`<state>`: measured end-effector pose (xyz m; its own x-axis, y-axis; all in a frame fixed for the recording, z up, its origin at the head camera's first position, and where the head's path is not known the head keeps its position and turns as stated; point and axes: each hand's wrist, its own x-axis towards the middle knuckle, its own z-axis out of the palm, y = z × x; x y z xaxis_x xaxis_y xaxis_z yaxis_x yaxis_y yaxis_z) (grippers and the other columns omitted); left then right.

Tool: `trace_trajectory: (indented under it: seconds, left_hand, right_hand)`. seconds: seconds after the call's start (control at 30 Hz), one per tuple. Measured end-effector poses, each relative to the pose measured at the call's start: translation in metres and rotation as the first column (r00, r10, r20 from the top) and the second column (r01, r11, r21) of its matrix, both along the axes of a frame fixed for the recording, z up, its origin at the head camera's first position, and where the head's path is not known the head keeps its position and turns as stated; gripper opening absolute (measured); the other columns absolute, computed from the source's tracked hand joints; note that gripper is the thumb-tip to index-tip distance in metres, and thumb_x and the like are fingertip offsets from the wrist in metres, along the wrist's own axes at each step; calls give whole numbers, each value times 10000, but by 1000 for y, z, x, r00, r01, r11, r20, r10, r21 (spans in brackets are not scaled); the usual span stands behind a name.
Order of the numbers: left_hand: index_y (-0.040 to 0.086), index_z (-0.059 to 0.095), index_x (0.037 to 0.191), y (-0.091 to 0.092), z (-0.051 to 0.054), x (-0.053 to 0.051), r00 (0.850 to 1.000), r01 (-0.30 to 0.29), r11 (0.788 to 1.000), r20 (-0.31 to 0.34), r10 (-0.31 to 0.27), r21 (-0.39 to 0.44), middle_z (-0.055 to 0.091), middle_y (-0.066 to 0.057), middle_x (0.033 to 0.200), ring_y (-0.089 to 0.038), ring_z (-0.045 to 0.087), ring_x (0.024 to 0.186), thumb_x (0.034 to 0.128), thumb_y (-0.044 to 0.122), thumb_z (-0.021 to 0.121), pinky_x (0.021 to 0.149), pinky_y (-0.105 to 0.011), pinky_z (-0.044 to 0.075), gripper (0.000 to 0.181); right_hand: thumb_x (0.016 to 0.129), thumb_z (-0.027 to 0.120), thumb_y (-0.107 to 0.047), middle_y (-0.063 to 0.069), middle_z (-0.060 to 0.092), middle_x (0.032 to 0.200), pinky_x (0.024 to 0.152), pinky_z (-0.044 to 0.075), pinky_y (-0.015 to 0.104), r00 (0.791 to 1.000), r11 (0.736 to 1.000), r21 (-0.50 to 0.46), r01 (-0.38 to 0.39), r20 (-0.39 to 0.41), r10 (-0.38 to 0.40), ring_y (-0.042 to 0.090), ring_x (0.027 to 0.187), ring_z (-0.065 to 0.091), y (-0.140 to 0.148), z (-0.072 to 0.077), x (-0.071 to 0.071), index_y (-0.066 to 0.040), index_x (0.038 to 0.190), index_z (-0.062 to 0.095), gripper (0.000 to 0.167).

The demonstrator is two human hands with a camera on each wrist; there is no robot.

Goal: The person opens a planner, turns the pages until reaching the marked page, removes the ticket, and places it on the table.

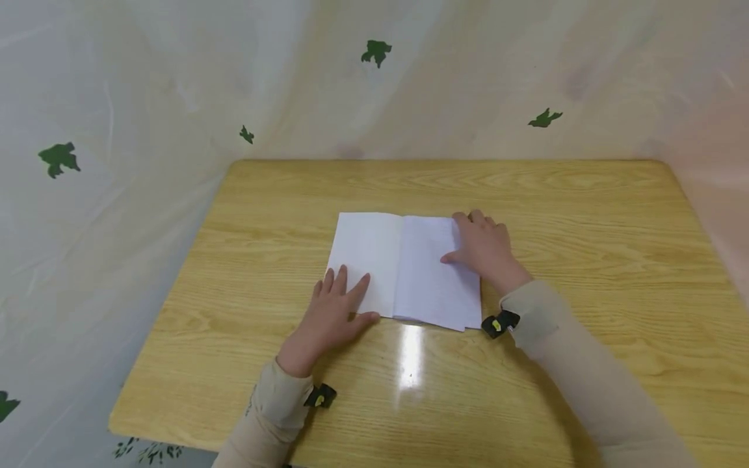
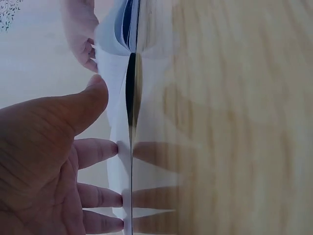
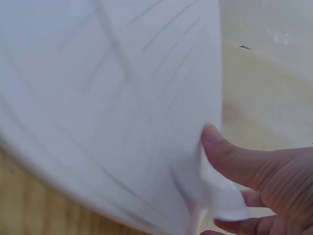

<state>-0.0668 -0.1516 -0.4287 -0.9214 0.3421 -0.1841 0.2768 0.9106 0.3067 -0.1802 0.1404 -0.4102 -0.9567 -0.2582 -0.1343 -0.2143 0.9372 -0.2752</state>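
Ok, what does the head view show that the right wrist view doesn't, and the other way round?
Only the head view: the left hand, resting with spread fingers over the left side of the open booklet, and a small black piece with a yellow mark at each wrist.

Only the right wrist view: the creased edge of the page, bunched up close beside the right thumb.

Both: the right hand, part of the booklet, and the wooden table.
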Motion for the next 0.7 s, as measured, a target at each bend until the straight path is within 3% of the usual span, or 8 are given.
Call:
trace_trajectory:
  seconds: [0.1,0.17,0.33,0.5,0.6,0.7]
  left_hand:
    - [169,367,1520,1,1,1,1000,6,1000,2,-6,-8,166,-343,1537,-532,111,1412,958,563,491,1118,-636,168,697]
    - [156,386,1510,2,2,2,1000,13,1000,-7,-13,-9,185,-362,1523,-542,131,1404,970,544,485,1118,-629,184,673]
    - [105,411,1491,5,5,3,999,33,999,-12,-33,-2,215,-354,1520,-511,175,1410,985,505,485,1133,-576,212,649]
    - [16,408,1470,6,6,0,995,97,995,-30,-97,10,235,-267,1555,-426,205,1434,991,477,495,1130,-536,257,671]
    - [-14,394,1467,6,5,-3,992,127,992,-25,-127,1,238,-241,1563,-396,208,1442,996,476,488,1135,-517,260,686]
    - [-29,415,1441,6,4,-7,989,142,990,-27,-142,-7,287,-251,1541,-398,233,1434,997,463,493,1158,-475,225,667]
  right_hand:
    - [766,812,-456,323,452,1359,893,431,611,994,985,-132,112,35,-108,487,1128,522,-3,-1,2,-12,1509,249,1032]
    - [787,788,-472,322,476,1344,882,458,581,981,954,-232,189,83,-174,459,1124,539,-4,-2,4,-24,1551,96,1124]
    - [793,753,-534,300,529,1296,928,464,519,934,837,-426,342,252,-253,388,1122,553,-7,2,10,-87,1530,-196,1281]
    - [797,804,-391,334,345,1468,1119,292,494,882,729,-521,444,400,-251,406,1352,368,-12,6,15,-116,1468,-329,1345]
    - [830,786,-260,332,303,1491,1137,266,477,865,711,-523,470,433,-253,409,1373,331,-15,7,17,-68,1478,-296,1275]
    - [860,727,-164,298,437,1367,1053,379,459,881,748,-496,441,397,-256,377,1228,449,-17,5,19,44,1534,-26,1032]
